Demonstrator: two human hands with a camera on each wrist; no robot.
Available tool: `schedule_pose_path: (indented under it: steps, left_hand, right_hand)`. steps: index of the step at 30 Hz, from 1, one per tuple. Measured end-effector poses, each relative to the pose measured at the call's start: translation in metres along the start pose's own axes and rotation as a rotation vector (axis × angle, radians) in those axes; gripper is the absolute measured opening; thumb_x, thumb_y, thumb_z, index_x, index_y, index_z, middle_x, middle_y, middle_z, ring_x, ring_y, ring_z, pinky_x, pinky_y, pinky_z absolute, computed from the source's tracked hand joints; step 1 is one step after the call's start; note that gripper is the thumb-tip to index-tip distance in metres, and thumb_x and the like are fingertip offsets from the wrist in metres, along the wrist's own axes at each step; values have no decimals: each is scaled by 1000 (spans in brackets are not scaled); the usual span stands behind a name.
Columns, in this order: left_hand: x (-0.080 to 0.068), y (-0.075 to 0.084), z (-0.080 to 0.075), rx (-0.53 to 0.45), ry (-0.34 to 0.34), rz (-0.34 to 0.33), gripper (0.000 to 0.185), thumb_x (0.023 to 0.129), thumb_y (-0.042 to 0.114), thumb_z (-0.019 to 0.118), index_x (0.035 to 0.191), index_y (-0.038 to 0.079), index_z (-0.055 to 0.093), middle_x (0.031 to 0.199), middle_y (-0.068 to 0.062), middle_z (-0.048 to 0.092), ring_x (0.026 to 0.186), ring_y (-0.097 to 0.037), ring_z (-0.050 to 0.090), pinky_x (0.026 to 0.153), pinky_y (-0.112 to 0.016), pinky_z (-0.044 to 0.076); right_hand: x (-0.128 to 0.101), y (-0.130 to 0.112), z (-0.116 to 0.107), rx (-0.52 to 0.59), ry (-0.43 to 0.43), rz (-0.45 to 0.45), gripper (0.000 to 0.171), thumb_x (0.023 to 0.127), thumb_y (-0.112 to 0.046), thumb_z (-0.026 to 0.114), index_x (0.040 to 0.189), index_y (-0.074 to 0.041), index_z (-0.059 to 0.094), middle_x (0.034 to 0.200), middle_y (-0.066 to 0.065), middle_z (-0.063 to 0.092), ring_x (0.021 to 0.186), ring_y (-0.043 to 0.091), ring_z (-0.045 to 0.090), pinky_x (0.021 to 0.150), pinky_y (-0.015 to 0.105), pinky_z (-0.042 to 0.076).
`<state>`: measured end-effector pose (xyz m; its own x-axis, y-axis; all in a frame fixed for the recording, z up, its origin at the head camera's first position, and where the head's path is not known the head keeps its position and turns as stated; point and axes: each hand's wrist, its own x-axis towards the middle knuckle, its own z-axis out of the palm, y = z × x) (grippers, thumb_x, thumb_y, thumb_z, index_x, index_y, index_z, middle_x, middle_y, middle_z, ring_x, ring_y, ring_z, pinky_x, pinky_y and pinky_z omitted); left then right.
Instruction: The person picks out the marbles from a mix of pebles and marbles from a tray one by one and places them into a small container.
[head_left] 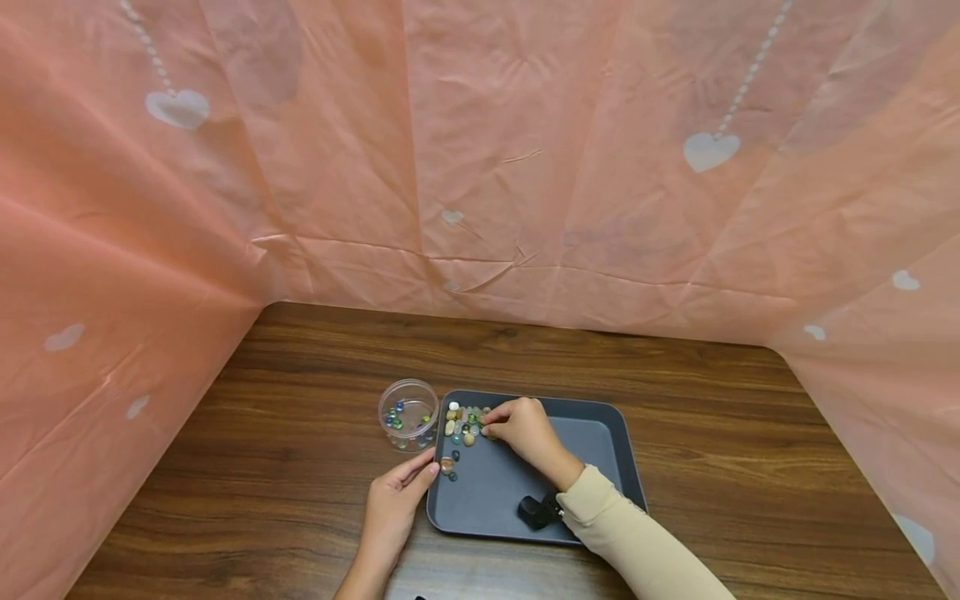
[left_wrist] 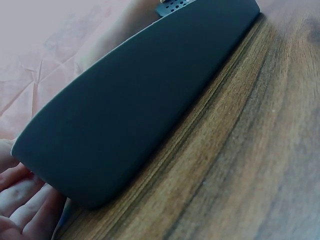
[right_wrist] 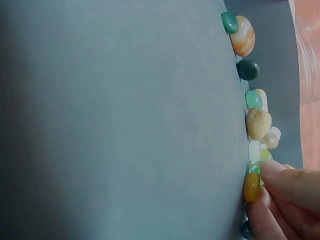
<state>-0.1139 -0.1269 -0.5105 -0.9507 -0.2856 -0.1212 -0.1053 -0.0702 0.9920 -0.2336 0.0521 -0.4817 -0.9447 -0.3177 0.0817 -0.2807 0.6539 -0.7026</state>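
A dark grey tray [head_left: 525, 500] lies on the table, with pebbles and glass marbles grouped in its far left corner. My left hand [head_left: 397, 496] holds the tray's left wall, thumb at the rim and fingers outside. In the left wrist view, those fingers [left_wrist: 30, 200] lie against the wall's outer side. My right hand [head_left: 525, 429] reaches over the tray into the group. Between its thumb and fingers it pinches a green glass marble [right_wrist: 256, 168], right beside a yellow-brown stone [right_wrist: 252, 187]. A striped orange stone [right_wrist: 243, 37] and dark green stones lie apart along the left wall.
A clear round plastic tub [head_left: 408, 408] with several glass marbles stands just left of the tray. A black wrist device [head_left: 536, 512] hangs under the right forearm, over the tray. Pink curtains [head_left: 480, 167] enclose the wooden table [head_left: 322, 358] at back and sides.
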Motion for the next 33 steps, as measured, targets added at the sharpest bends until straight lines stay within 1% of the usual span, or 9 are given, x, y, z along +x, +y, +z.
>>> schedule_pose_path:
  steps: [2,3,7,10,16,19,25,29,33]
  left_hand:
    - [1,-1,0,-2,0,-1,32,91,11,71,119,-6,68,121,-21,69,97,6,66,84,-11,53]
    - [1,-1,0,-4,1,-2,32,91,10,71,119,-6,69,121,-21,69,96,6,66,84,-11,53]
    - [1,-2,0,-4,-1,-2,32,91,10,71,119,-6,69,122,-21,69,96,6,66,84,-11,53]
    - [0,-1,0,-2,-2,-1,33,91,12,71,119,-5,68,122,-21,69,96,6,66,84,-11,52]
    - [0,0,-1,-1,-6,0,34,92,14,71,120,-5,68,122,-20,69,98,6,66,84,-11,52]
    - [1,0,-1,-1,-4,-3,33,92,14,71,120,-4,69,122,-20,69,98,6,66,85,-11,52]
    - [1,0,-1,-1,-3,-5,34,92,14,72,120,-5,69,122,-20,69,97,6,66,84,-11,52]
    - [0,-1,-1,3,-2,0,34,91,14,72,119,-5,69,121,-20,69,96,6,66,84,-11,52]
    - [1,-1,-1,7,2,-1,33,91,14,72,119,-5,69,120,-20,70,96,6,66,84,-11,53]
  right_hand:
    - [0,2,-2,25,-5,12,5,75,-11,85,79,-9,82,81,5,78,73,7,66,58,19,49]
    - [0,2,-3,76,-17,48,6,76,-11,85,81,-8,82,84,6,79,74,7,67,59,19,50]
    - [2,7,-10,485,-81,253,16,82,-3,78,96,5,77,92,14,78,78,7,71,72,25,60]
    - [5,10,-17,797,-100,380,27,88,6,69,112,17,67,96,16,77,81,9,73,81,28,60]
    - [10,11,-30,1105,-91,478,36,94,9,59,129,16,53,92,3,73,87,8,71,87,24,58]
    - [11,10,-33,1169,-96,501,35,95,9,57,130,14,53,91,2,73,87,9,71,87,23,58]
    - [13,5,-34,1200,-102,506,39,96,10,55,134,15,49,91,2,72,86,9,71,86,22,58]
    - [16,-6,-30,1166,-113,491,41,95,9,57,134,16,49,90,2,73,85,9,71,84,22,58]
    - [20,-21,-24,1081,-144,446,38,96,8,57,132,17,52,93,4,74,86,9,71,86,25,59]
